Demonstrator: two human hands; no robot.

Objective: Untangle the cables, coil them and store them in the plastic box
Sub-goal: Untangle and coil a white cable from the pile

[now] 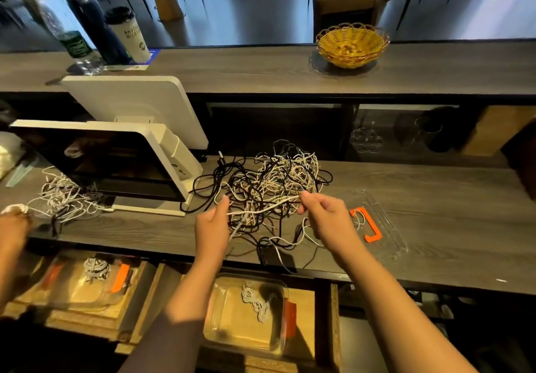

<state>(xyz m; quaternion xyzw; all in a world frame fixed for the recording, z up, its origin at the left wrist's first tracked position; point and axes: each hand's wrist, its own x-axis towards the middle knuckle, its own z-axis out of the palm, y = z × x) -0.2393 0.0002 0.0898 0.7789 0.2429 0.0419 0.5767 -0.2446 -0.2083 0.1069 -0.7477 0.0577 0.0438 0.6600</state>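
While my left hand (211, 227) pinches one end of a white cable (262, 209) and my right hand (324, 216) pinches the other, the strand runs taut between them just above the tangle of black and white cables (272, 181) heaped on the grey wooden counter (435, 198). Both grips are narrow, thumb against fingers. To my right lies a clear plastic lid with an orange latch (367, 224). Below the counter edge sits the open plastic box (246, 314), holding a coiled white cable (256, 300). A white monitor (116, 163) stands at left.
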